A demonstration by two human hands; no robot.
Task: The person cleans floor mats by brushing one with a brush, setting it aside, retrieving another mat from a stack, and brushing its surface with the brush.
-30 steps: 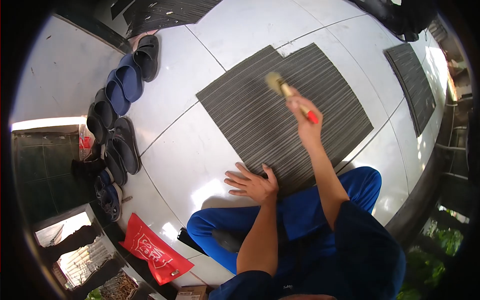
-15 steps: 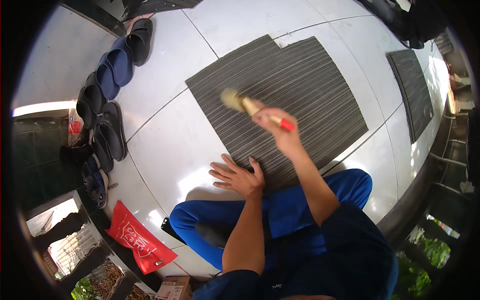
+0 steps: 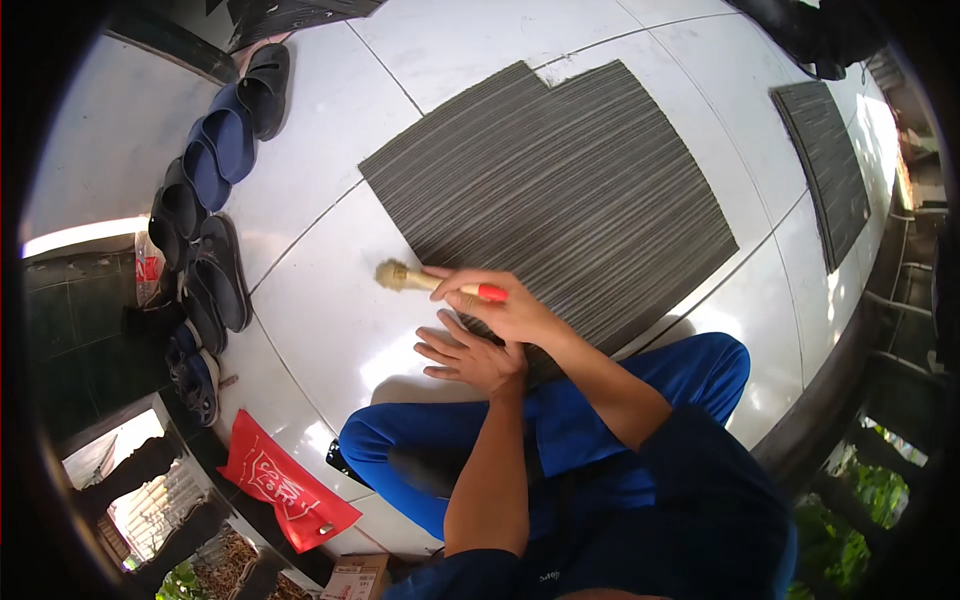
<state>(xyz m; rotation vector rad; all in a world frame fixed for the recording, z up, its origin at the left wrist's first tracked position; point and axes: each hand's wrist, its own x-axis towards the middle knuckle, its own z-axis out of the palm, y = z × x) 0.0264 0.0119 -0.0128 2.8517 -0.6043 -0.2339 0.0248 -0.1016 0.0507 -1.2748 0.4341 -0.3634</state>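
A round-headed brush (image 3: 410,277) with a pale wooden handle and a red end is gripped in my right hand (image 3: 505,305). Its bristles point left, over the white tile just past the left edge of a dark striped mat (image 3: 560,180). The mat lies flat on the floor in front of my crossed legs, with a notch in its far edge. My left hand (image 3: 475,358) is spread with fingers apart at the mat's near left corner, partly over the tile. The right hand is just above it; whether they touch I cannot tell.
Several dark sandals and shoes (image 3: 220,270) line the left side. A red bag (image 3: 283,483) lies at lower left, near a cardboard box (image 3: 356,578). Another striped mat (image 3: 824,170) lies at the right. A dark object (image 3: 815,40) sits at the top right. Railings border both sides.
My right hand has swept the brush left and toward me, from above the mat to beyond its left edge. My left hand has stayed nearly in place.
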